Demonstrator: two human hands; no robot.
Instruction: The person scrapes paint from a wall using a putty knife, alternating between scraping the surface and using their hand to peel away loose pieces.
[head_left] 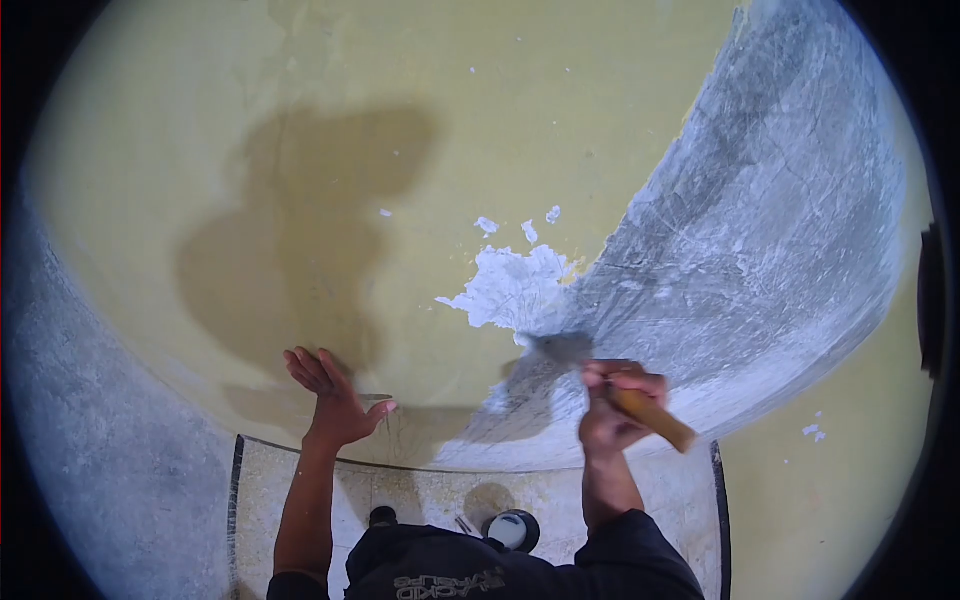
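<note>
My right hand (618,405) is wrapped round the wooden handle of a scraper (650,418). Its wide blade, somewhat blurred, lies against the wall at the lower edge of a white bare patch (512,285). Yellow paint (480,150) surrounds that patch, with a few small white chips above it. To the right spreads a large grey stripped area (760,220) with scratch marks. My left hand (338,402) rests on the yellow wall further left, fingers stretched out and thumb apart, holding nothing.
Below me on the speckled floor (270,500) stands a round dark container with white contents (510,530). Small thin items (463,525) lie beside it. A grey wall section (100,420) is at the left, and a dark object (930,300) sits at the right edge.
</note>
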